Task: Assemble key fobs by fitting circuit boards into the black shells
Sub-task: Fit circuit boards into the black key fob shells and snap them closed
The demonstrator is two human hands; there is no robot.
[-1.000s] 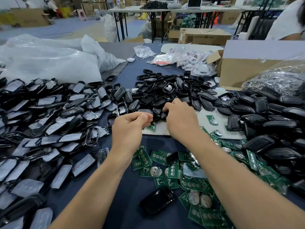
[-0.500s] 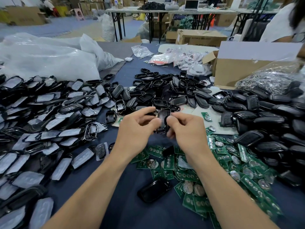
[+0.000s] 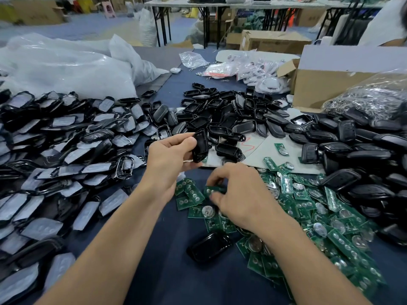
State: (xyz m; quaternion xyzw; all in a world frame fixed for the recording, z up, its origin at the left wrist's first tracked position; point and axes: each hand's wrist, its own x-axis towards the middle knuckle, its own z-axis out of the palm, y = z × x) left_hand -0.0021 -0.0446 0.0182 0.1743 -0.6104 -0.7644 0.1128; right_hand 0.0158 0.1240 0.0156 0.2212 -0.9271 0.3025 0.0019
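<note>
- Head view: I am holding a shell [image 3: 200,146] in my left hand [image 3: 168,158], raised above the table [image 3: 167,271], thumb and fingers pinching it by its long edges with its open side turned roughly toward my right.
- My right hand [image 3: 240,198] is curling down over the boards [image 3: 308,208], fingertips closing on one board [image 3: 212,190] at the near-left edge of the heap; I cannot tell whether it is lifted or only touched.
- That board is lying among several others that overlap it, just below the shell and near my left wrist.
- More empty shells [image 3: 222,119] are piling up beyond my hands, and a heap of parts with pale film [image 3: 66,155] is spreading to my left.
- One glossy fob [image 3: 209,247] is lying alone on the cloth between my forearms.
- Risk, as I judge it: the boards are interlocking, so I could be dragging up two at once, or catching a coin cell clip on a neighbour.
- The board may be coming up face down or turned end for end, and then it would not seat in the shell.
- My left grip is light and on the shell's edges only; pressing a board in could be twisting it out of my fingers into the pile.
- My right forearm is hovering over the boards and could sweep some off the near edge.
</note>
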